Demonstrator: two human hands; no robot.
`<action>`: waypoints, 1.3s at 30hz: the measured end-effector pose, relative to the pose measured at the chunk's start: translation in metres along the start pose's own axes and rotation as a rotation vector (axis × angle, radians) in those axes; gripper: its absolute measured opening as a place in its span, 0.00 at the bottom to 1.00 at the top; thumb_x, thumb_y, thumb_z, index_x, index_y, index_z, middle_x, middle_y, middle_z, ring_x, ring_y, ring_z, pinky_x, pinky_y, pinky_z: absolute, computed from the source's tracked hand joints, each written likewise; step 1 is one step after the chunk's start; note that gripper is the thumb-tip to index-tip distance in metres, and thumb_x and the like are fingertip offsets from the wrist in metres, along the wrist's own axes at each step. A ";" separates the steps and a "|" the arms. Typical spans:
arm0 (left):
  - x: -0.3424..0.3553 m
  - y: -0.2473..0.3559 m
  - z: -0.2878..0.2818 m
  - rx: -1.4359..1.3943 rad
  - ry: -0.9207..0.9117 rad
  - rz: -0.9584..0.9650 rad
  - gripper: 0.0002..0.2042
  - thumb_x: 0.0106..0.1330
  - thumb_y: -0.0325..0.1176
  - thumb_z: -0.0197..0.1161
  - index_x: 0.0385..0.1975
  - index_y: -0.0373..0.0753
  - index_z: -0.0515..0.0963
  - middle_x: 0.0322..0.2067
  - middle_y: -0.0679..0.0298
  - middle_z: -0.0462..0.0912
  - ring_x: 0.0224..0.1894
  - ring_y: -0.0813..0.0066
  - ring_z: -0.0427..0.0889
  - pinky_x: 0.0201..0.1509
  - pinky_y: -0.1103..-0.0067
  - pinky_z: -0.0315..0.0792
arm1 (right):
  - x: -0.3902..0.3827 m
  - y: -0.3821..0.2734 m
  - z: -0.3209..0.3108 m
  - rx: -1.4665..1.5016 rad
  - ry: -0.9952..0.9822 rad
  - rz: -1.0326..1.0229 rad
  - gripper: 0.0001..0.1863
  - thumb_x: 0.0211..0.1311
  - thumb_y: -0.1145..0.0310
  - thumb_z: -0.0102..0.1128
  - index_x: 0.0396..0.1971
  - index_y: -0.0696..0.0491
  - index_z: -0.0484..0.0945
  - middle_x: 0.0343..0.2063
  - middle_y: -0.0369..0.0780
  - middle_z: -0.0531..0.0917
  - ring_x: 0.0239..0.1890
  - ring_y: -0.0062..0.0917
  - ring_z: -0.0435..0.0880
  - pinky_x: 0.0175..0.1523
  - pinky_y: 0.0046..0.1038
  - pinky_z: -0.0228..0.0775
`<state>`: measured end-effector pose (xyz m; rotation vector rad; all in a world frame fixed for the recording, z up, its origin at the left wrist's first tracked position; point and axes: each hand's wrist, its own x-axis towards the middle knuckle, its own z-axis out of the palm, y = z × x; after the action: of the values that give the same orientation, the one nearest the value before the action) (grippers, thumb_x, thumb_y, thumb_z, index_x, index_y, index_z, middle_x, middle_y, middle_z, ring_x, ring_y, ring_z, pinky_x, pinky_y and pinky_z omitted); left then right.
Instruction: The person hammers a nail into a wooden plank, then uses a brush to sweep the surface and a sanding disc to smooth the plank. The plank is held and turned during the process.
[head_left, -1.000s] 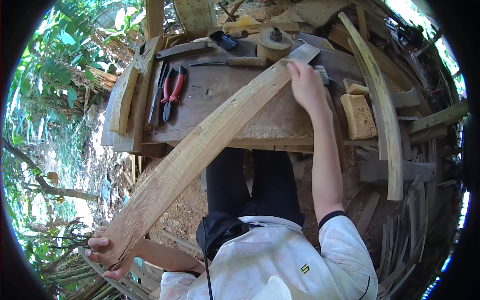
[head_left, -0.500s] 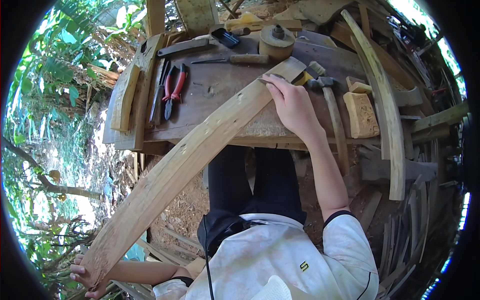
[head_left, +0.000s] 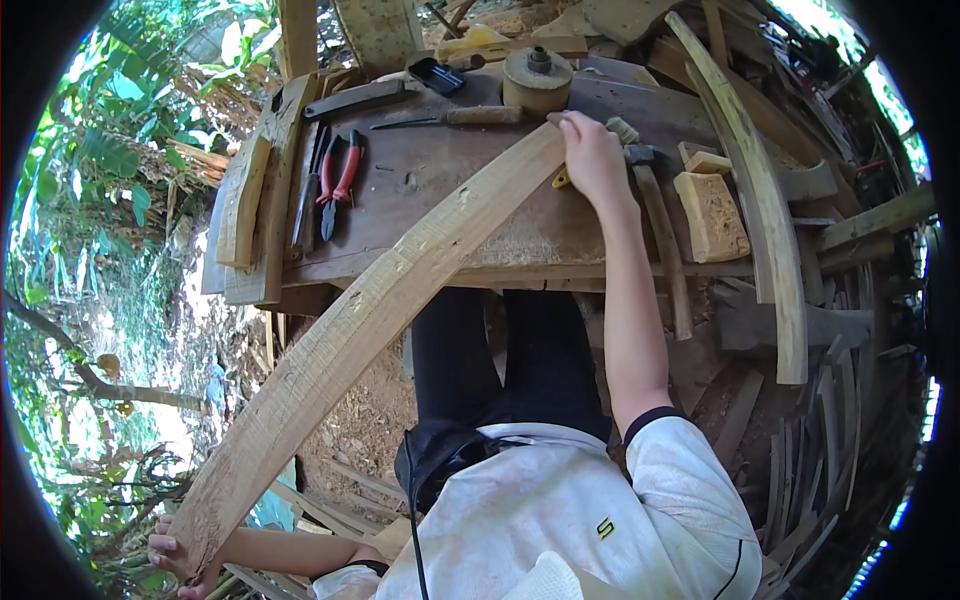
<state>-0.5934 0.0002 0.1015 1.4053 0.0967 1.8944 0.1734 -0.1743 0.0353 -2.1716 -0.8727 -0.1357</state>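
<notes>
A long pale wooden plank (head_left: 365,305) with small dents lies slantwise across the front of the workbench (head_left: 420,190). Its near end hangs over the lower left, where my left hand (head_left: 178,560) is closed round the edge, partly hidden behind the wood. At the far end my right hand (head_left: 595,160) grips the plank with curled fingers; a small dark edge shows by the fingertips and I cannot make out what it is. Just right of that hand lies a hammer (head_left: 662,235), its handle toward me. A brush (head_left: 622,128) sits behind the wrist.
On the bench lie red-handled pliers (head_left: 341,185), a wooden-handled file (head_left: 470,117), a black tray (head_left: 443,75) and a round wooden block (head_left: 537,85) with a bolt. Offcuts (head_left: 712,215) and a curved pole (head_left: 760,190) stand at the right. Wood scraps litter the floor.
My right hand has moved up and slightly right to the plank's far tip. The plank appears turned a little, its broad face showing differently. My left hand stays at the near end.
</notes>
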 end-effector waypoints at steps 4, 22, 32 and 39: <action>-0.003 0.018 -0.010 0.000 -0.001 -0.013 0.36 0.54 0.69 0.51 0.47 0.42 0.84 0.31 0.62 0.69 0.31 0.67 0.62 0.42 0.64 0.59 | -0.031 -0.027 0.021 -0.005 -0.095 -0.197 0.15 0.79 0.64 0.54 0.52 0.54 0.85 0.42 0.54 0.89 0.48 0.53 0.88 0.53 0.51 0.80; -0.039 -0.012 0.020 -0.030 -0.050 0.048 0.34 0.59 0.67 0.52 0.50 0.42 0.79 0.33 0.63 0.70 0.31 0.69 0.62 0.42 0.67 0.58 | -0.088 -0.082 0.021 0.228 0.006 -0.619 0.15 0.80 0.68 0.57 0.57 0.58 0.84 0.40 0.57 0.89 0.35 0.40 0.92 0.42 0.38 0.83; -0.047 -0.017 0.037 0.046 -0.108 0.079 0.34 0.61 0.67 0.52 0.52 0.44 0.80 0.35 0.64 0.72 0.31 0.70 0.64 0.41 0.68 0.60 | -0.118 -0.116 0.006 0.313 -0.146 -0.631 0.12 0.77 0.72 0.59 0.52 0.60 0.85 0.51 0.52 0.89 0.49 0.43 0.92 0.56 0.37 0.88; -0.092 -0.060 0.092 0.030 0.121 0.079 0.30 0.65 0.65 0.53 0.48 0.42 0.79 0.32 0.60 0.69 0.29 0.72 0.62 0.39 0.71 0.58 | -0.101 -0.115 -0.001 0.268 -0.232 -0.444 0.15 0.71 0.78 0.61 0.54 0.59 0.85 0.53 0.52 0.88 0.57 0.45 0.88 0.64 0.41 0.81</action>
<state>-0.4748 -0.0460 0.0363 1.3312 0.1299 2.0509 0.0247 -0.1771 0.0715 -1.7405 -1.4137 0.0170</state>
